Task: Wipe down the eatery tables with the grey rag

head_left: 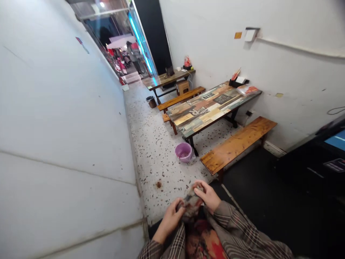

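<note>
At the bottom centre, my left hand (171, 216) and my right hand (208, 196) are both closed on a crumpled patterned cloth (191, 208) in grey and reddish brown. It is stretched between them in front of my body and is a little blurred. The fingertips curl over its upper edge, the right hand slightly higher than the left. Below hangs a red and dark patterned fabric (203, 241) between the sides of my plaid jacket (239, 230). I cannot make out whether the two fabrics are one piece.
Ahead, a purple basin (183, 152) stands on the speckled floor (151, 154). A patchwork-topped table (212, 104) has wooden benches (239, 144) beside it. White wall panels (67, 126) run along the left. Farther back are a second table (172, 77), a bin (151, 101) and a doorway with a person (133, 55) outside.
</note>
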